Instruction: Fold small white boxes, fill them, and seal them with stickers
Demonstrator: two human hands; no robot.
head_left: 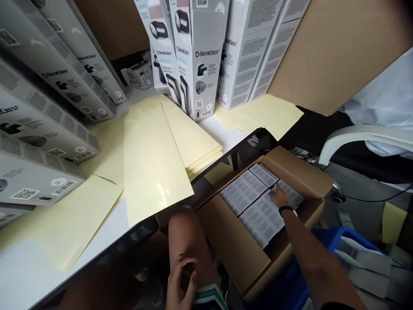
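Observation:
My right hand (pixel 280 199) reaches into an open cardboard carton (pixel 238 254) and grips the upper edge of a grey printed box (pixel 264 209). Its fingertips are partly hidden between that box and the ones beside it. Several more grey boxes (pixel 245 187) stand tightly packed in rows inside the carton. Over my bare knee (pixel 185 228), my left hand (pixel 181 280) hangs with curled fingers; the thumb is apart from them and nothing is held.
Yellow sheets (pixel 151 159) lie on the white table (pixel 112 219), left of the carton. Tall SilverCrest boxes (pixel 201 64) stand at its back and left. A blue crate (pixel 335 237) holds grey pieces at right, near a white chair arm (pixel 364 133).

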